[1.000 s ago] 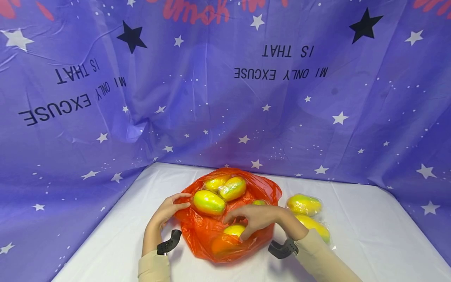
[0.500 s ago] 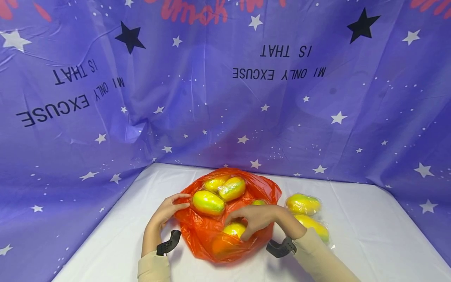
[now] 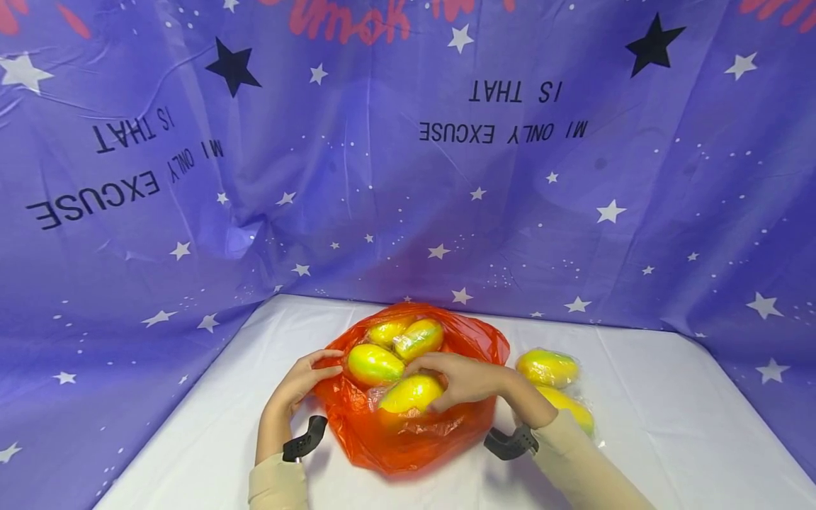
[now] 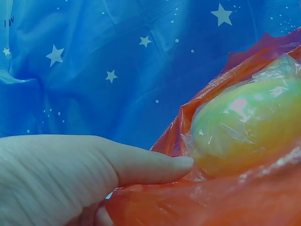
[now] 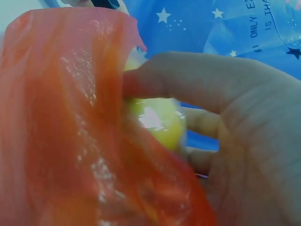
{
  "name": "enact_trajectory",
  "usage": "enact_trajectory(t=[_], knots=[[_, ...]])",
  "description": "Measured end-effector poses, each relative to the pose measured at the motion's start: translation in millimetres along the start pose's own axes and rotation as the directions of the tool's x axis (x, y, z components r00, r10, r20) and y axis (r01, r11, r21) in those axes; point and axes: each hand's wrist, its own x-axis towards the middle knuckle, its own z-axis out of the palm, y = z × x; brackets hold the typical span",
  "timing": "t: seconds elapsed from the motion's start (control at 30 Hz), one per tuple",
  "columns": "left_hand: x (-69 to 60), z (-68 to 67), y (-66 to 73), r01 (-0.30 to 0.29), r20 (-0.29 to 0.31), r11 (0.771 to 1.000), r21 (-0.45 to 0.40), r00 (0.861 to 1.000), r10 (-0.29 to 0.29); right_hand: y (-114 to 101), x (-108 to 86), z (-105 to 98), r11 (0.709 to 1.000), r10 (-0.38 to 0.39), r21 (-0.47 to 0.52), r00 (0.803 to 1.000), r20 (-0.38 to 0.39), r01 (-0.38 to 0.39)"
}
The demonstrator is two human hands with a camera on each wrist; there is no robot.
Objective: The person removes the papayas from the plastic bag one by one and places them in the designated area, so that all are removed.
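Observation:
A red plastic bag (image 3: 395, 450) lies on the table with its mouth spread, holding several yellow-green mangoes in clear wrap. My right hand (image 3: 468, 379) grips one wrapped mango (image 3: 411, 395) at the near side of the bag's mouth. In the right wrist view, thumb and fingers curve round that mango (image 5: 162, 122), partly behind the red film. My left hand (image 3: 302, 379) holds the bag's left rim; its thumb lies over the edge near a wrapped mango (image 4: 244, 127) in the left wrist view. The other left fingers are mostly hidden there.
Two wrapped mangoes, one farther back (image 3: 548, 368) and one nearer (image 3: 567, 407), lie right of the bag beside the right forearm. A white cloth (image 3: 676, 418) covers the table. A purple star-print curtain (image 3: 408, 177) stands behind and at the sides.
My right hand has raised the near mango out of the bag's lower fold, up and slightly back, so more of it shows. The left hand stays at the rim.

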Motion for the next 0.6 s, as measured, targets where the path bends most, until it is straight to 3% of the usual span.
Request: enact_trajectory(t=[0.17, 0.37, 0.6], knots=[[-0.6, 0.5, 1.1, -0.003, -0.001, 1.000, 0.003, 1.000, 0.003, -1.3, -3.0, -4.4, 1.000, 0.003, 0.024, 0.997, -0.076, -0.001], [-0.7, 0.7, 1.6, -0.007, -0.002, 1.000, 0.006, 1.000, 0.007, -0.9, -5.9, -6.9, 0.998, 0.033, 0.059, 0.995, -0.099, -0.027], [-1.2, 0.8, 1.7, -0.005, 0.000, 1.000, 0.014, 1.000, 0.005, -2.3, -8.9, -9.5, 0.998, -0.002, 0.056, 0.992, -0.125, 0.009]])
